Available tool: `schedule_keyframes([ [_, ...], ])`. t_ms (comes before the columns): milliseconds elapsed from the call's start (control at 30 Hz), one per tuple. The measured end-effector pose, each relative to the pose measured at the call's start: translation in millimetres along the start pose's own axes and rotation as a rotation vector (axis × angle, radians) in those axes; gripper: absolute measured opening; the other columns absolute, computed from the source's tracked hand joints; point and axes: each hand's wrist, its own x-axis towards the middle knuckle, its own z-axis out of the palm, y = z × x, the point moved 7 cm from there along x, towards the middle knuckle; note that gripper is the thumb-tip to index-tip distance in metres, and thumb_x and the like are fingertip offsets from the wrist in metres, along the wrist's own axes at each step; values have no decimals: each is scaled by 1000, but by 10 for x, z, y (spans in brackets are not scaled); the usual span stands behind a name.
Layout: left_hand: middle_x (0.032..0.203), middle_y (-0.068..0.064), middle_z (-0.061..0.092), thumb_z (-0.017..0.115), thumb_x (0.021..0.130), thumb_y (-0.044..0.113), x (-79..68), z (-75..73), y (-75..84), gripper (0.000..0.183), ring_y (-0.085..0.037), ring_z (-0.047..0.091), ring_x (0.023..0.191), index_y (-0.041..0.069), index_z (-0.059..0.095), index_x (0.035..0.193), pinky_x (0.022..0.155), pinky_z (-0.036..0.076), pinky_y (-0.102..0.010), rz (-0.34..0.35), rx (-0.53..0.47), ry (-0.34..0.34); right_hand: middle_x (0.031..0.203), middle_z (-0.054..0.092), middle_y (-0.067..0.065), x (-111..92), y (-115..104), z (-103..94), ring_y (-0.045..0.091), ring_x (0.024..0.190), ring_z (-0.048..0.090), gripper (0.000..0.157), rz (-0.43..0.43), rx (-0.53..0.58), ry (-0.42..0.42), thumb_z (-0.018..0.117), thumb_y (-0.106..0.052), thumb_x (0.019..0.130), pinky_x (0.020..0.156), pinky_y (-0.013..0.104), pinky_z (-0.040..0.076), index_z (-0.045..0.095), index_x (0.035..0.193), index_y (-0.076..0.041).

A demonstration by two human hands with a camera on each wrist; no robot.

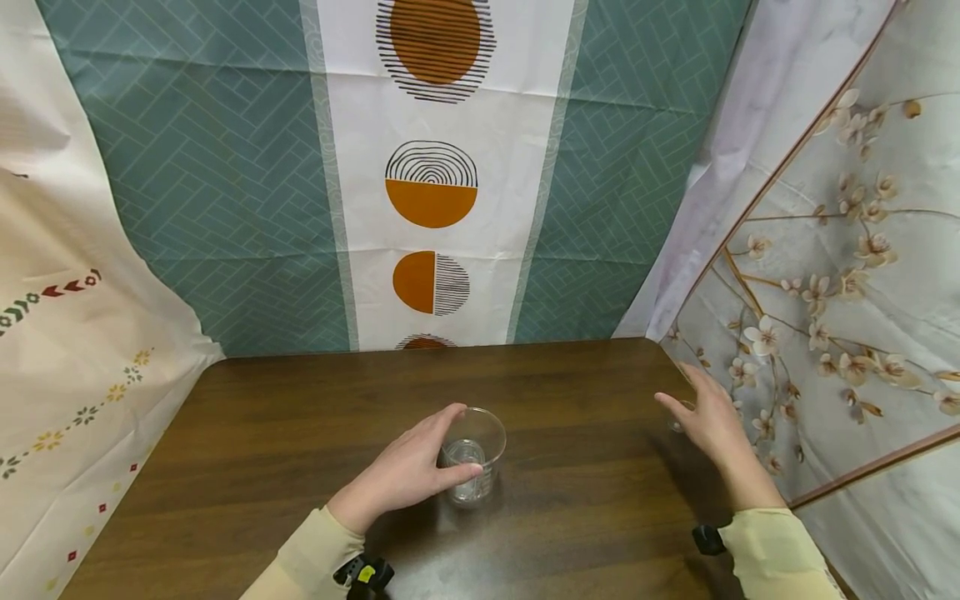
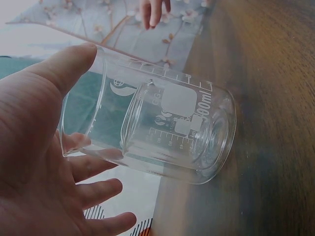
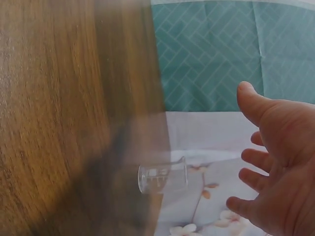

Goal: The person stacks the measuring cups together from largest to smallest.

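A large clear glass beaker [image 1: 495, 442] with white markings stands upright on the table, a smaller glass beaker [image 2: 167, 128] nested inside it. My left hand [image 1: 408, 467] holds the large beaker near its rim, thumb on one side and fingers on the other; some fingertips extend past the glass in the left wrist view. Over at the table's right side, my right hand [image 1: 712, 417] is held in the air, fingers apart and nothing in them. Beyond it stands another small beaker [image 3: 162, 177], mostly hidden behind the hand in the head view.
The brown wooden table [image 1: 300, 433] has a patterned green and white cloth [image 1: 247, 208] hanging behind it. A cream cloth [image 1: 90, 417] drapes along the left side, a floral cloth [image 1: 847, 333] along the right edge.
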Motion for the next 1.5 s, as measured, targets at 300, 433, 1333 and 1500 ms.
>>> schedule_keyframes([
  [300,165,-6,53,76,97,68,1,0,4,96,-30,51,151,12,42,167,119,44,-57,5,-3,-1,168,27,43,-15,196,17,67,152,25,95,83,-11,-49,67,-52,110,117,82,23,24,169,9],
  [433,164,-6,53,76,97,69,-1,3,5,97,-31,51,151,12,42,167,119,44,-58,7,-6,-2,167,26,44,-29,266,31,69,151,24,95,107,-8,-53,69,-48,110,117,81,25,22,169,10],
  [1333,166,-6,52,76,97,69,2,3,-10,98,-31,50,152,11,40,168,120,43,-58,-2,-9,-9,164,17,52,-72,554,140,75,147,20,103,204,-32,-165,61,-57,111,114,85,25,14,169,14],
  [1500,166,-6,51,76,97,69,4,-2,-5,98,-31,50,152,11,40,168,121,43,-57,-3,-11,-11,165,13,52,-73,632,166,74,151,11,106,229,-27,-195,57,-62,111,115,86,20,14,167,17],
])
